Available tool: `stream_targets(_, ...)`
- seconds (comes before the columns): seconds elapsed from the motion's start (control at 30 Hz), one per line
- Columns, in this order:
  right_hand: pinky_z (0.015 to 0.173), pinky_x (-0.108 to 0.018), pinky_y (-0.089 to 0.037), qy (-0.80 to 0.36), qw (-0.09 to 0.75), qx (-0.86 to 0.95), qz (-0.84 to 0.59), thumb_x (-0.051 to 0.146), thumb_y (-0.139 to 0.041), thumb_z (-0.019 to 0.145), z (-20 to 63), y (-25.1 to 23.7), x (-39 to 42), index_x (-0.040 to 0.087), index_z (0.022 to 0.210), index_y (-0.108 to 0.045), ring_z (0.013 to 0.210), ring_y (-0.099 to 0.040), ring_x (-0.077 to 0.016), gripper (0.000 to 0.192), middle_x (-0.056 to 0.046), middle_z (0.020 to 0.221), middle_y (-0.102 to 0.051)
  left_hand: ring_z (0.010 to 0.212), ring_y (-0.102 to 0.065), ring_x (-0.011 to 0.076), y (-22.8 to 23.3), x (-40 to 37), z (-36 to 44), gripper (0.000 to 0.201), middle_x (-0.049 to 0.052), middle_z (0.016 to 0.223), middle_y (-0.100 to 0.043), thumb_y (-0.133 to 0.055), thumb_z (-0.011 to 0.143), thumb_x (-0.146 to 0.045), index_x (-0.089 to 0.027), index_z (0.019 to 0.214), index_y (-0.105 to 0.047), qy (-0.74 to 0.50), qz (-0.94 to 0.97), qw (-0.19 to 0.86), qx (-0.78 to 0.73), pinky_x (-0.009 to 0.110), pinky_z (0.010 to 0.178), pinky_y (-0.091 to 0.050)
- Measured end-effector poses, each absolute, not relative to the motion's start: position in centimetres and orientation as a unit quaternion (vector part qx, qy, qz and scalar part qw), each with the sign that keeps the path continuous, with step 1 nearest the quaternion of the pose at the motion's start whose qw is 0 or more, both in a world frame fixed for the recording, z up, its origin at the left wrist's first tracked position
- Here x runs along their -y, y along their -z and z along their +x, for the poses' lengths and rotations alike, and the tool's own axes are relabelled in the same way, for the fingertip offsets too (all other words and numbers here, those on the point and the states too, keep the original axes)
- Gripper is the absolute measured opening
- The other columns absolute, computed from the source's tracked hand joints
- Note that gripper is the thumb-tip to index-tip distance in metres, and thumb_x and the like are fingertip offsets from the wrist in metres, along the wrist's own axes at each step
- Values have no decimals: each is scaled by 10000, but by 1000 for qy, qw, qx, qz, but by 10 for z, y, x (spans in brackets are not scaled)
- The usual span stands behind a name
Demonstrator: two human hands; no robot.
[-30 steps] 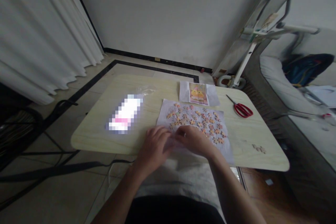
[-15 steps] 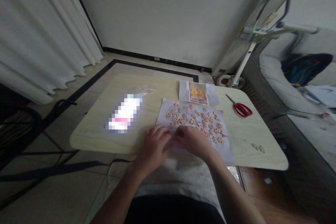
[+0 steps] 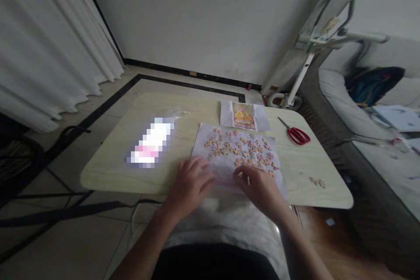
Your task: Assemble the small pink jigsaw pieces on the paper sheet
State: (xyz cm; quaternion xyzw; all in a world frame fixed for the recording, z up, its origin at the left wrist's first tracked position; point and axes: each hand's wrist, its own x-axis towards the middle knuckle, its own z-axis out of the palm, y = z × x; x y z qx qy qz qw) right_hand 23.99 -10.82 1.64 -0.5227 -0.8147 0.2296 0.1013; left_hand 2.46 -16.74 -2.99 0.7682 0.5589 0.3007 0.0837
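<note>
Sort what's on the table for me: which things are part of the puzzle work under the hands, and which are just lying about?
In use:
- left hand and right hand, both resting on the paper sheet
- puzzle pieces scattered on that sheet
- reference picture behind the sheet

Lying about:
- red scissors
- clear plastic bag
- few stray pieces near the table edge

One scissors (image 3: 294, 133), one picture card (image 3: 244, 116), two hands, many puzzle pieces (image 3: 241, 151).

Bare tabletop (image 3: 297, 164) beside red scissors (image 3: 296, 134)
</note>
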Motion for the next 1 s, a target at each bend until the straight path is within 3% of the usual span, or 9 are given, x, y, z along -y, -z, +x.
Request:
stream_targets(0.33, 595, -242, -381, -208, 75, 847, -483, 268, -504, 947, 237, -7, 139, 256, 914, -726, 679, -645, -158, 225, -18, 777, -676, 1205, -465, 286, 32, 168, 24, 183, 75, 1164, -591, -558, 923, -293, -270, 1042, -696, -290, 775, 70, -558, 517, 990, -410)
stream_targets(0.8, 701, -282, -495, -238, 184, 798, -523, 255, -520, 915, 260, 7, 141, 253, 1031, -728, 819, -705, -209, 238, -51, 940, -751, 1237, -461, 292, 39, 167, 23, 148, 71, 1170, -610, -578, 908, -290, -239, 1027, -650, -289, 779, 62, -553, 528, 1012, -412)
stream_targets(1.0, 596, -277, -457, -210, 214, 757, -581, 309, -520, 904, 283, 11, 139, 210, 973, -736, 613, -640, -180, 247, -38, 709, -701, 1222, -468, 305, 43, 165, 21, 128, 71, 1162, -617, -584, 899, -276, -239, 1002, -651, -288, 783, 40, -549, 546, 986, -416)
